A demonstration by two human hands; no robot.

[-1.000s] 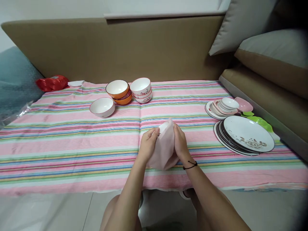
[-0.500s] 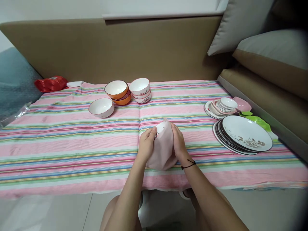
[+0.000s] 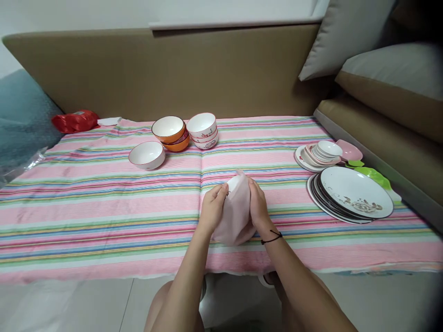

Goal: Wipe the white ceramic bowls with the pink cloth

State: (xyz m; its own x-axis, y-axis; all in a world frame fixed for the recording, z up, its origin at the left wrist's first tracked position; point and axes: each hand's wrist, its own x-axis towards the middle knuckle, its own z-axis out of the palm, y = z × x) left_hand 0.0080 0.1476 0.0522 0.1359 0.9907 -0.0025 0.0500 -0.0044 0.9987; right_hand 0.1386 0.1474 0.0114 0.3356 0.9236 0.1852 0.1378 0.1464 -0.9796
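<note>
Between my hands is a white bowl [image 3: 234, 183] with a small dark and red print, mostly covered by a pale pink cloth [image 3: 236, 216]. My left hand [image 3: 212, 207] grips the bowl's left side, thumb on top. On the other side my right hand [image 3: 258, 201] is wrapped round the cloth and presses it to the bowl; its fingertips are hidden. A black cord circles my right wrist. The cloth's lower end hangs down near the front of the striped sheet [image 3: 104, 203].
Beyond my hands stand a lone white bowl [image 3: 147, 155], stacked orange bowls [image 3: 169, 131] and stacked white bowls [image 3: 202, 129]. To the right are small dishes [image 3: 321, 154], large plates [image 3: 356, 191], a pink dish [image 3: 349, 151] and a green dish [image 3: 374, 177]. A red bundle [image 3: 75, 121] lies far left.
Both hands keep their hold on the bowl and cloth. The bowl has turned or tilted slightly, and its print shows less beside my left thumb.
</note>
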